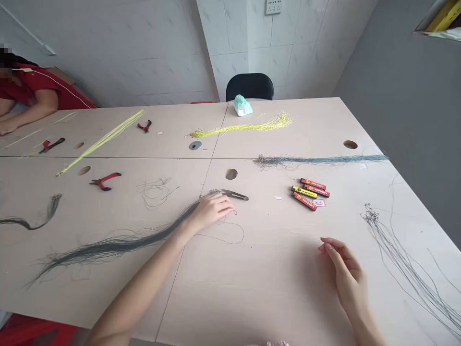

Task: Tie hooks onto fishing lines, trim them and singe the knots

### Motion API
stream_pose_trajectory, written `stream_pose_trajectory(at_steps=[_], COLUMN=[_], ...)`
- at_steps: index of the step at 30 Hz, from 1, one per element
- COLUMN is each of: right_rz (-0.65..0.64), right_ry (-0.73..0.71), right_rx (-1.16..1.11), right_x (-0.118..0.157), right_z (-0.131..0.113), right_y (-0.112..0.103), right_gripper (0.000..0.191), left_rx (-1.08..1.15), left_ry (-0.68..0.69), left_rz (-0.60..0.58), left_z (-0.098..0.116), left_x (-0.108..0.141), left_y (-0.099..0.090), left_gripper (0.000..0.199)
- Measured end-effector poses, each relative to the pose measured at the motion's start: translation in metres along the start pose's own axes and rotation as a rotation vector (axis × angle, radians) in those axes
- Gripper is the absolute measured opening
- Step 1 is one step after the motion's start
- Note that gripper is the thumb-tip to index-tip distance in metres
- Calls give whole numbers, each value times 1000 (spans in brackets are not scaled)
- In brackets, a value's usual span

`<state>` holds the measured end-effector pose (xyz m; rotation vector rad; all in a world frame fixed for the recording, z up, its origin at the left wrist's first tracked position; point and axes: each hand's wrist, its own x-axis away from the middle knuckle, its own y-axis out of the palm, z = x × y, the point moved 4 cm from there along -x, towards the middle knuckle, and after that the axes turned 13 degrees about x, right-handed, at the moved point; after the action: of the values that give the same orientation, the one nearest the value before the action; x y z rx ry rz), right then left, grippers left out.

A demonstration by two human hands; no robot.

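Note:
My left hand [213, 210] rests over the near end of a long bundle of dark thin lines [118, 246], its fingers pressed together. A small wire hook [235, 212] sticks out by the fingertips, and a fine loose line [242, 235] loops below them. Dark metal snips or tweezers [236, 194] lie just beyond this hand. Further right, my right hand [347, 271] hovers at the table with thumb and forefinger pinched; whatever is between them is too small to see. Closest to it on the right is a bundle of grey lines with hooks [372, 218].
Red and yellow lighter-shaped tubes [309, 191] lie centre right. Behind them stretches a blue-grey line bundle [324, 159]. Yellow bundles [248, 127], red-handled pliers [106, 181] and a tissue pack [242, 105] are further off. Holes [231, 174] pierce the table. A person in red sits far left.

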<state>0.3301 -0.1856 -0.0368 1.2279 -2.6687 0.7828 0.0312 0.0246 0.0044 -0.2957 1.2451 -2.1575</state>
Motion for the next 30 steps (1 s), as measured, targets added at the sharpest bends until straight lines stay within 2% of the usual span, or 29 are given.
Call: stream_pose_trajectory(at_steps=[6,15,23,25,27,30], right_rz=[-7,-15,-12,-64,-180,-385], right_ry=[-54,-73,-99,-143,-219,-444], right_rx=[89,102,132,140,183,356], right_x=[2,1,2,1,-4,-18], right_z=[0,3,2,-4,-16,-50], right_y=[0,0,3,6,14,38], right_gripper=[40,41,39,39,37,29], left_rx=[-50,64,31,-7,-41,-71], left_ry=[18,-30,-42,-42,-42,-42], left_rz=[-42,-127,-118,-115,-119,-123], left_z=[-1,-1,-1,2,5,11], left_x=[-5,-14,-15,-14,-13,-13], left_y=[13,-11,5,9,11,13], left_gripper=[23,22,22,22,22,21])
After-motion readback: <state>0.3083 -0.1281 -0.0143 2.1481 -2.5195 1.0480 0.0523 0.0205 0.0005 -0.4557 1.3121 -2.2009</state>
